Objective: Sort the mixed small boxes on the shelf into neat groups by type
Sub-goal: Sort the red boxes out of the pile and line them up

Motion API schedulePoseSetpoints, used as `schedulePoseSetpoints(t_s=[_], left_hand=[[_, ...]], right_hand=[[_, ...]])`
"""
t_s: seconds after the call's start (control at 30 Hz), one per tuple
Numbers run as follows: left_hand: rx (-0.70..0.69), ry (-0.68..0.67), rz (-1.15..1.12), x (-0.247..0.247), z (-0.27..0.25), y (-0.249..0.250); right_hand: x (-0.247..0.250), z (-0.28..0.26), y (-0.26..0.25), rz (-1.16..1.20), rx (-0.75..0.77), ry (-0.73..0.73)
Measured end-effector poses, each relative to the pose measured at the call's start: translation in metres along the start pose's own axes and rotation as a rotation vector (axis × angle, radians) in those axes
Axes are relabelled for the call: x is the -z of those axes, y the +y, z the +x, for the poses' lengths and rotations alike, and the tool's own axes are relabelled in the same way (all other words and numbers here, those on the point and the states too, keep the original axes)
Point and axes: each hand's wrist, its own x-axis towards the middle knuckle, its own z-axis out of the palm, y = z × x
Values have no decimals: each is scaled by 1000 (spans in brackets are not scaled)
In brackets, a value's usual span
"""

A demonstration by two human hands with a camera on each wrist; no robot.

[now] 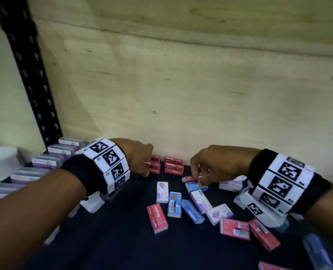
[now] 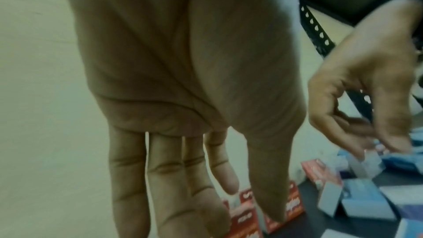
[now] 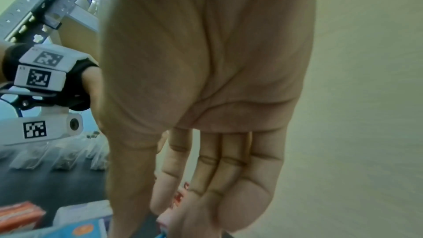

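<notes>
Hands, head view: left hand (image 1: 137,156) reaches to the stacked red staple boxes (image 1: 153,164) against the back wall (image 1: 181,84), fingertips at them; right hand (image 1: 210,164) is lowered with curled fingers over a red box (image 1: 188,179) and a blue box (image 1: 195,186); whether it grips either cannot be told.
Shelf, head view: second red stack (image 1: 173,166) just beside the first; red, blue and white-purple boxes lie mixed on the dark shelf surface (image 1: 113,240); purple-white packs (image 1: 51,159) line the left edge.
Left wrist view: left hand's fingers (image 2: 164,178) are straight, tips at red boxes (image 2: 283,205).
Right wrist view: right hand's fingers (image 3: 219,169) are extended downward; the contact below is blurred.
</notes>
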Motion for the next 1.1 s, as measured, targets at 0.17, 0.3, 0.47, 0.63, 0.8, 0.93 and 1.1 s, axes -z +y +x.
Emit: schedulePoseSetpoints(t_s=[0.17, 0.3, 0.47, 0.63, 0.8, 0.93, 1.1], left_hand=[[-152, -41, -93, 2, -7, 8], [-234, -83, -84, -8, -7, 18], [-258, -98, -90, -17, -1, 23], [-279, -98, -84, -20, 4, 25], [-267, -53, -43, -21, 3, 24], [-268, 2, -78, -15, -1, 15], [-247, -39, -61, -14, -5, 13]], right_hand=[[-16, -14, -1, 6, -2, -91], [-22, -22, -8, -9, 27, -152], [-23, -23, -11, -55, 55, -190], [-25, -19, -10, -49, 66, -175], [-26, -16, -8, -30, 73, -153], [-25, -15, -6, 6, 69, -136], [-24, -18, -7, 16, 76, -115]])
